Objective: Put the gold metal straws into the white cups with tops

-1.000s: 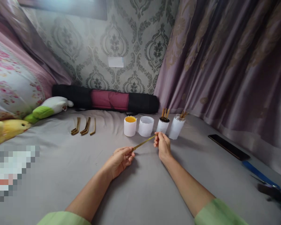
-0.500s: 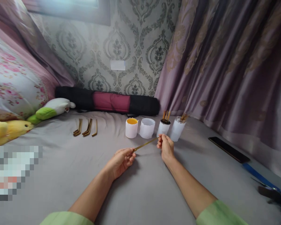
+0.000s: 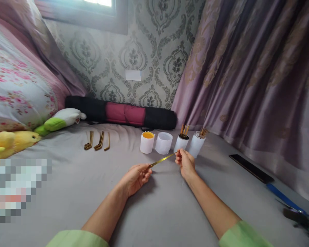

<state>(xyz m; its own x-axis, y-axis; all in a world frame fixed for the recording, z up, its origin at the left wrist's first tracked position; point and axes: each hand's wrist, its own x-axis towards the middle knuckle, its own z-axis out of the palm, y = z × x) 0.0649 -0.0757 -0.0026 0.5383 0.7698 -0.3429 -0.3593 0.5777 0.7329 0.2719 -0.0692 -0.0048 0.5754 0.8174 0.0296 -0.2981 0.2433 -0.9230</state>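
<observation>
A thin gold straw (image 3: pixel 162 160) stretches between my two hands above the grey bedsheet (image 3: pixel 154 206). My left hand (image 3: pixel 136 177) is closed round its near end. My right hand (image 3: pixel 185 162) pinches its far end, just in front of a row of white cups. The cups stand side by side: one with a yellow inside (image 3: pixel 147 142), one with nothing showing in it (image 3: pixel 163 143), and two holding gold straws upright (image 3: pixel 181 141) (image 3: pixel 196 144). Several bent gold straws (image 3: pixel 99 141) lie flat on the sheet to the left.
A black and maroon rolled bag (image 3: pixel 123 115) lies along the wall. Plush toys (image 3: pixel 14 140) and a flowered pillow (image 3: pixel 15 89) sit at the left. A black phone (image 3: pixel 251 168), a blue strip (image 3: pixel 283 197) and a dark tool (image 3: pixel 302 218) lie at the right by the curtain (image 3: pixel 247 75).
Both hands keep the same hold on the straw. My view has tilted up and shifted a little, so everything sits slightly lower and to the right in the picture.
</observation>
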